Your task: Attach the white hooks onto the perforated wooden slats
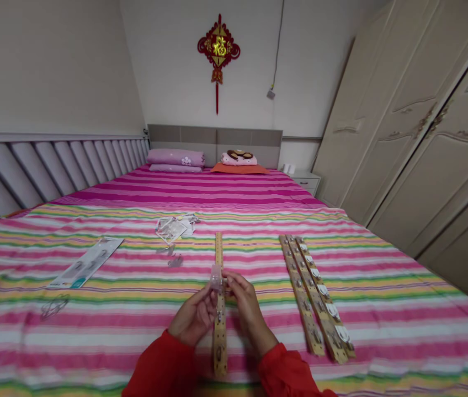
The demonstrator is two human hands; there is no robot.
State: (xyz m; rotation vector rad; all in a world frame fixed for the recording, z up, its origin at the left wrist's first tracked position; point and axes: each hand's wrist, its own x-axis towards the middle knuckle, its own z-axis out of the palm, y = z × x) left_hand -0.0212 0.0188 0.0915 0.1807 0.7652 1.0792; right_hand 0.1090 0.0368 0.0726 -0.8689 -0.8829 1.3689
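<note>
The left hand (192, 320) has its grip closed on a small clear plastic piece (216, 277), pinched above the middle of a long perforated wooden strip (219, 353). The right hand (244, 300) brings thumb and forefinger together at the piece's right edge; whether that grip is clamped on anything cannot be told. The strip runs lengthwise away from the person, its near end between the two red sleeves (161, 361), its far end well past the fingertips.

To the right, a broad band of striped sheet (259, 248) separates the right hand from three wooden strips with metal fittings (303, 295), which lie side by side at a slant; the outermost carries white pieces (323, 290). Beyond them the sheet continues to the bed's right side, near the wardrobe (408, 171).

On the left, metal bits (175, 261) and small packets (171, 228) lie near the strip's far half, limiting room there. Farther out, well apart from the left hand, are a blister card (89, 264) and wire loops (55, 306). A slatted rail (58, 165) bounds the bed's left edge; the headboard (242, 138) closes its far end.
</note>
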